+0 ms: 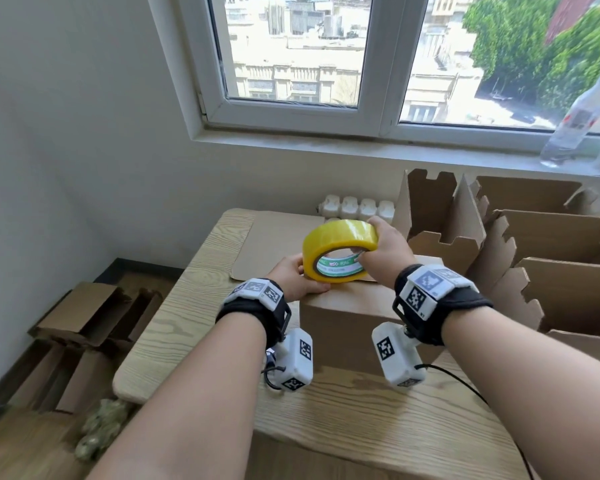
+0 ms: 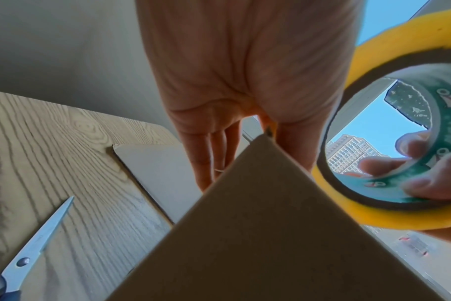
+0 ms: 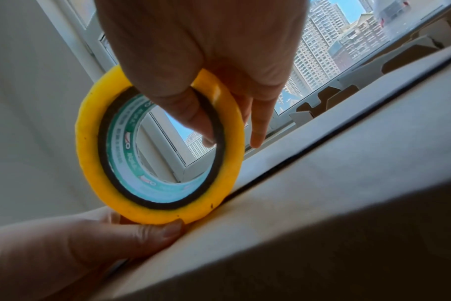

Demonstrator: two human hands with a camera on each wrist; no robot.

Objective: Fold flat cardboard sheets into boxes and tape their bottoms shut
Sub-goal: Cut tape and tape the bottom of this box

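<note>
1. Wooden table (image 1: 174, 327) stands under a window (image 1: 291, 64); on it, near the person, sits a folded cardboard box (image 1: 340, 320).
2. Only the left wrist view shows scissors (image 2: 31, 252) lying on the table left of the box, blades pointing far; only the head view shows open boxes (image 1: 534, 244) at the right.
3. Yellow tape roll (image 1: 340, 249) (green printed core) stands on edge on the box top, at its left edge, its hole facing the person.
4. Right hand (image 1: 385, 251) grips the roll, thumb inside the core, fingers over the rim.
5. Left hand (image 1: 297, 275) has its thumb pressed at the roll's bottom, its fingers straight down the box side.
</note>
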